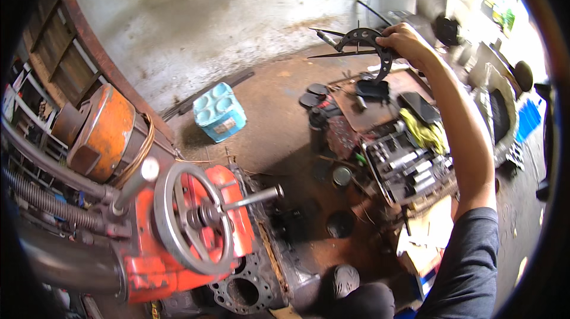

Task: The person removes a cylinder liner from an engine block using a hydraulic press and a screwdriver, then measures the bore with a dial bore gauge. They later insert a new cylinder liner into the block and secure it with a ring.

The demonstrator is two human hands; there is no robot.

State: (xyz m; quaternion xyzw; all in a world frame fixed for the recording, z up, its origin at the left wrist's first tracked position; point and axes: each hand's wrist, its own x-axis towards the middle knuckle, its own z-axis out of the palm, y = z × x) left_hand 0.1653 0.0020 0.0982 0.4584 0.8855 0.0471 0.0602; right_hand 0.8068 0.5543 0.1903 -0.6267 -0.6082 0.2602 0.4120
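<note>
My right hand (405, 44) is raised at the upper right with its arm stretched forward. Its fingers are closed on a large outside micrometer (385, 60), a black C-shaped frame with round holes and a silver barrel on its left. Thin dark pointed pieces (332, 55) show across the frame; whether they belong to it I cannot tell. Under this hand is a workbench top (350, 105) holding a black case (373, 89), a dark phone-like slab (419, 107), a yellow-green cloth (420, 131) and a tray of silver sockets (409, 167). My left hand is out of view.
A red machine head (154, 259) with a steel handwheel (163, 218) stands at the lower left, above an engine block (261, 277). Behind it sits an orange motor housing (110, 132). A light blue package (218, 114) rests on the floor by the wall. My shoe (345, 280) is below.
</note>
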